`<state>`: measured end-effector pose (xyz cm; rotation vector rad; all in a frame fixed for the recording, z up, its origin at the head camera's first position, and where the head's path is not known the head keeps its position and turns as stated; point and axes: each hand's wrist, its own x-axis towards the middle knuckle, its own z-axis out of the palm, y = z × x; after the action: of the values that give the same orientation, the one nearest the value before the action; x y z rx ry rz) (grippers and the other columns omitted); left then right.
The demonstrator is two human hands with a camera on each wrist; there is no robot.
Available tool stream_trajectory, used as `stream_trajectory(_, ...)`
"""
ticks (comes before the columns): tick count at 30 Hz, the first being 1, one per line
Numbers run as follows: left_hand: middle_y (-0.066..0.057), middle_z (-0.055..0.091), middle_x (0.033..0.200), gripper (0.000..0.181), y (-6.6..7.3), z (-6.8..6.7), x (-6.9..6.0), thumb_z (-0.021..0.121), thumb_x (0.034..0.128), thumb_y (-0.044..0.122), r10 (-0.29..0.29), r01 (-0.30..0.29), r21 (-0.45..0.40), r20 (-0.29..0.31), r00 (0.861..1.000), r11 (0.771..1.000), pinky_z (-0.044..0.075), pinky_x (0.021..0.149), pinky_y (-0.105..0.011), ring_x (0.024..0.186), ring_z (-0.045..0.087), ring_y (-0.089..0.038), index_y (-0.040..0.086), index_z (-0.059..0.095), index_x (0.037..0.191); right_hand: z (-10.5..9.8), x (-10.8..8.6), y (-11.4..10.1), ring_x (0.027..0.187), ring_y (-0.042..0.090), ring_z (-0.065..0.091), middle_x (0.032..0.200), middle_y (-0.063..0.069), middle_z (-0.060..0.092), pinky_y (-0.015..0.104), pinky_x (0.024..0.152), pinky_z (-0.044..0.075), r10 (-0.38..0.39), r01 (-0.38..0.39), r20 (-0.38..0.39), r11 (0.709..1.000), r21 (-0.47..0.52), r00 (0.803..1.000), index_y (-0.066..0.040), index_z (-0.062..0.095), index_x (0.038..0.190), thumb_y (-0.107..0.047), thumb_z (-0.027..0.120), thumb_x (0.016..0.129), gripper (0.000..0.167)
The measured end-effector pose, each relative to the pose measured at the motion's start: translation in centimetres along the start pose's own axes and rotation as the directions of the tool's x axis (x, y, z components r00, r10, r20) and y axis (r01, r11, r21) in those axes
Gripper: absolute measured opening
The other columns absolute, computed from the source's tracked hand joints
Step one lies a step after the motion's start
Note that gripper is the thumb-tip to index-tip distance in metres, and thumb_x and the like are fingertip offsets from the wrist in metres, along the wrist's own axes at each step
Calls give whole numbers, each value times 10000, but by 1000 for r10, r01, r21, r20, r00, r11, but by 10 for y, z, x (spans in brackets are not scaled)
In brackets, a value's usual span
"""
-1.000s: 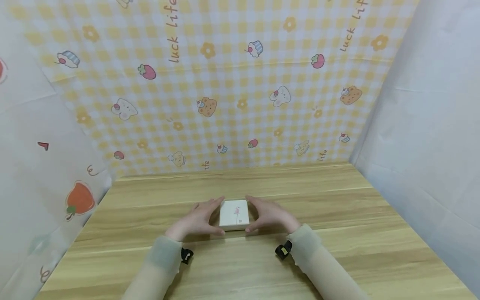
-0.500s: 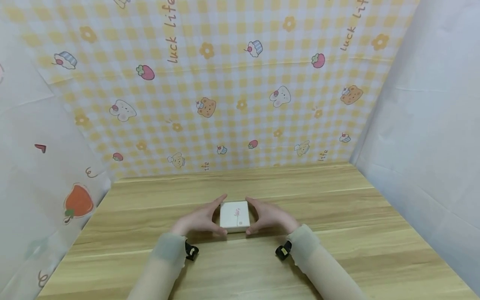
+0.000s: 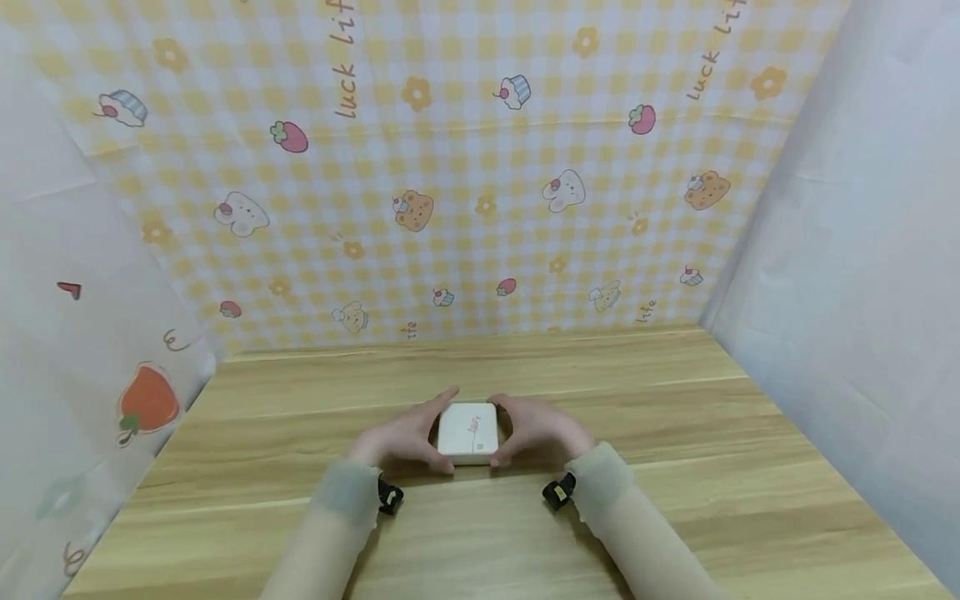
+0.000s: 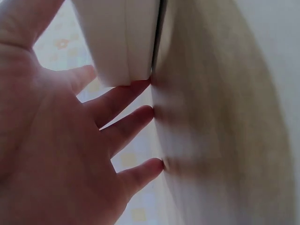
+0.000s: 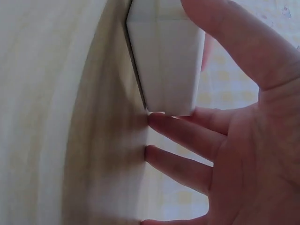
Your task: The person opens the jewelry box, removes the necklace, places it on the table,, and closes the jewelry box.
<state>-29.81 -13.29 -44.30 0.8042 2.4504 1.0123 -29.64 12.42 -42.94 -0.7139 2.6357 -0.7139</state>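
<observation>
A small white square box with a pink flower printed on its lid lies flat in the middle of the wooden table. From its left side my left hand grips it, thumb at the near corner and fingers at the far one. My right hand holds the opposite side in the same way. In the left wrist view, fingertips touch the end of the box, and the lower fingers reach the tabletop. The right wrist view shows a thumb on the box's near side and a lid seam along its wall.
The wooden tabletop stretches around the box. A yellow checked cloth with printed cartoons hangs behind it. White cloths stand at the left and right. Each wrist wears a small black camera.
My left hand has shifted slightly right and closed in against the box. The right hand has drawn in a little too. The box has barely moved, and the head view has shifted slightly.
</observation>
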Motion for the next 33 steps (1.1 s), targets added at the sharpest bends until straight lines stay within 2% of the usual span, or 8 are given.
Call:
stream_trajectory(5,-162,260,1554,1178,0,1,-2,880,652,296,-7,7,67,-11,1000,998,225,1107,-546,1404,262,-337,87,153,1554,4,0,-1,1199,214,521,1381,42,527,428,990,417,-4,3,-17,1000,-16,1000,-128,396,1463,-401,873,654,978)
stream_trajectory(11,-168,267,1551,1134,1,2,-4,868,673,313,-4,6,107,-18,1000,994,216,1114,-546,1414,239,-355,70,185,1545,6,-1,0,1244,242,497,1410,82,502,435,1015,403,-26,26,-32,1000,-11,999,-85,371,1474,-363,871,667,989)
stream_trajectory(22,-127,281,1547,1122,2,5,-2,857,677,286,23,-20,90,-42,999,996,256,1096,-525,1398,277,-305,107,180,1554,5,-5,5,1243,243,498,1386,90,520,441,1018,398,-53,56,-52,997,56,997,-52,375,1465,-311,870,665,976)
stream_trajectory(27,-154,284,1540,1131,0,5,-1,863,671,279,36,-31,72,-64,997,997,267,1094,-514,1387,294,-314,65,179,1546,5,-5,6,1247,241,495,1390,91,518,444,1017,399,-66,69,-56,996,53,996,-52,368,1467,-302,865,667,975)
stream_trajectory(30,-168,343,1498,1120,1,5,-2,874,662,276,45,-41,52,-82,996,998,294,1080,-504,1341,360,-314,16,208,1524,6,-5,7,1245,232,493,1390,88,517,442,1026,389,-74,77,-57,996,54,996,-55,365,1466,-302,862,667,972)
stream_trajectory(33,-133,440,1410,1091,1,4,-1,889,644,262,52,-50,25,-96,994,998,339,1044,-479,1253,445,-277,6,258,1496,5,-4,8,1246,238,489,1387,98,517,453,1037,372,-84,88,-58,993,74,995,-50,358,1467,-302,864,670,977)
